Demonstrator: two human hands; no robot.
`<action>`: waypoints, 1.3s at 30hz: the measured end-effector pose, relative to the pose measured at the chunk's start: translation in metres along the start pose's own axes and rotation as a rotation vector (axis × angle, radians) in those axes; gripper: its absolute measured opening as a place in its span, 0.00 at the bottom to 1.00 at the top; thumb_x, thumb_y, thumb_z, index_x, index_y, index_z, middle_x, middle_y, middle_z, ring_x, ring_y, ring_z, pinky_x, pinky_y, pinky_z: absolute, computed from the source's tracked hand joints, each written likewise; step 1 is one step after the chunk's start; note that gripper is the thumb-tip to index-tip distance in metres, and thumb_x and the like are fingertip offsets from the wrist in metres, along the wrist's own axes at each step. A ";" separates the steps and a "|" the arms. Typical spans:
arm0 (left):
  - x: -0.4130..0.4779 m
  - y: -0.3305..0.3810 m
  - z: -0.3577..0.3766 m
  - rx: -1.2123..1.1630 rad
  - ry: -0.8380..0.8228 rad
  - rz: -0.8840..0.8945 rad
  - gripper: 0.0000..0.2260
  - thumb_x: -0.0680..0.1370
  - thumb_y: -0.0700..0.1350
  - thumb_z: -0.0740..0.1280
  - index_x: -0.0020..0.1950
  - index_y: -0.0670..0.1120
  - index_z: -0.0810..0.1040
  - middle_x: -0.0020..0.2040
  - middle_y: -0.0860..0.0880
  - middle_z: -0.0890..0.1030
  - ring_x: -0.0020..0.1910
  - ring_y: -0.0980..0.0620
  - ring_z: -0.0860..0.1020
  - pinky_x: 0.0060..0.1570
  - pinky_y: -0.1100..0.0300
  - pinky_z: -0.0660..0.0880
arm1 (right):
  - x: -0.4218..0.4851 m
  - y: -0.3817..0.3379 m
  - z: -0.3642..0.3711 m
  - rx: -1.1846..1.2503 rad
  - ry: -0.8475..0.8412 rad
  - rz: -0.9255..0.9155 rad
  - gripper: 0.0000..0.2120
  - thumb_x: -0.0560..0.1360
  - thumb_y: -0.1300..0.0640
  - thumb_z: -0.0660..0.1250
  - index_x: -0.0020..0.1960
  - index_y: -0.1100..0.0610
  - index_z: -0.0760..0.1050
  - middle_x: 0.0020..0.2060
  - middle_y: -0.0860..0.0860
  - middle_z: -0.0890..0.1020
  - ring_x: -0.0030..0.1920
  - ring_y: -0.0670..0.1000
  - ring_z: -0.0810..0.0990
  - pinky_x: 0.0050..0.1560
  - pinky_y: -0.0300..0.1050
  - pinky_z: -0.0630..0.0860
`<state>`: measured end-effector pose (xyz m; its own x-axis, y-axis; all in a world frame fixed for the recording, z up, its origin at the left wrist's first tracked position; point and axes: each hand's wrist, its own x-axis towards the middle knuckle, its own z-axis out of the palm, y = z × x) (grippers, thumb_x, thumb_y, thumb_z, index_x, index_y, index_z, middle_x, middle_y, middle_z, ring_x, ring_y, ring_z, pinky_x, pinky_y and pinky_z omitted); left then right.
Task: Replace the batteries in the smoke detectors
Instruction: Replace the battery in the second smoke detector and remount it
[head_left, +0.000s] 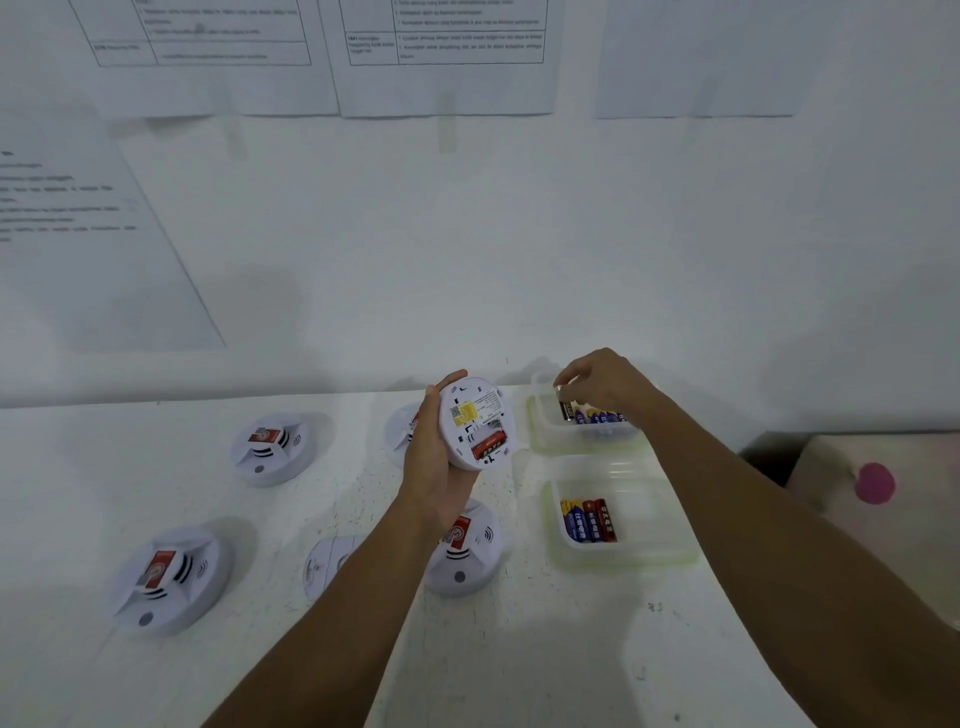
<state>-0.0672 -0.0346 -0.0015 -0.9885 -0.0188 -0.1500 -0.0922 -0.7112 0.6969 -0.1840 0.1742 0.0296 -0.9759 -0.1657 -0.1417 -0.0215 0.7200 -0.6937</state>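
Left hand (434, 467) wraps the rim of one smoke detector (475, 423), held above the desk (519, 649) near the middle of its back edge, back face toward me. The battery bay is open with a red cell (488, 445) seated in it. Right hand (602, 387) is in the far tub (540, 431) at the desk's back edge, fingertips pinching the top end of one battery (565, 408) standing among others. Handling, my read: the detector is a light, rigid plastic shell, smooth enough to slip, so grip on the rim and keep fingers off the bay. The battery is small, hard and slick, so thumb and forefinger at mid-body beat the end cap once it's out. Tubs look thin and light and may shift when I pull. Near tub (623, 556), just in front of the far one, holds blue and red cells (587, 521); can't tell which tub is fresh and which is spent. Polarity marks and label text are too small to read, and I can't tell if the slot beside the red cell is empty. My fingers cover the pinched battery's top. My left forearm cuts off a white disc (327, 564), likely a cover. Another detector (402, 431) is mostly hidden behind the left hand.
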 end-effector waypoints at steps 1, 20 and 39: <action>-0.001 0.000 0.001 -0.005 -0.004 0.000 0.19 0.83 0.54 0.54 0.68 0.48 0.73 0.65 0.43 0.77 0.64 0.42 0.74 0.66 0.43 0.69 | -0.007 -0.003 -0.005 0.078 0.026 -0.024 0.06 0.71 0.62 0.73 0.47 0.56 0.83 0.43 0.57 0.85 0.40 0.50 0.81 0.46 0.50 0.79; -0.057 -0.014 0.026 0.101 -0.039 0.032 0.21 0.78 0.59 0.58 0.67 0.52 0.73 0.61 0.45 0.79 0.55 0.45 0.77 0.57 0.47 0.73 | -0.173 -0.038 0.058 0.540 0.164 -0.313 0.05 0.72 0.65 0.73 0.45 0.58 0.80 0.40 0.51 0.86 0.35 0.46 0.84 0.33 0.32 0.72; -0.117 0.052 -0.048 0.117 -0.088 0.083 0.25 0.71 0.58 0.69 0.66 0.49 0.76 0.68 0.39 0.74 0.65 0.39 0.74 0.66 0.43 0.69 | -0.179 -0.101 0.138 0.458 0.041 -0.140 0.32 0.62 0.48 0.81 0.53 0.48 0.62 0.50 0.46 0.68 0.48 0.46 0.69 0.41 0.38 0.69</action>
<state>0.0496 -0.1032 0.0187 -0.9995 -0.0085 -0.0299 -0.0181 -0.6227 0.7823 0.0230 0.0383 0.0273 -0.9785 -0.2062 -0.0033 -0.0643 0.3206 -0.9450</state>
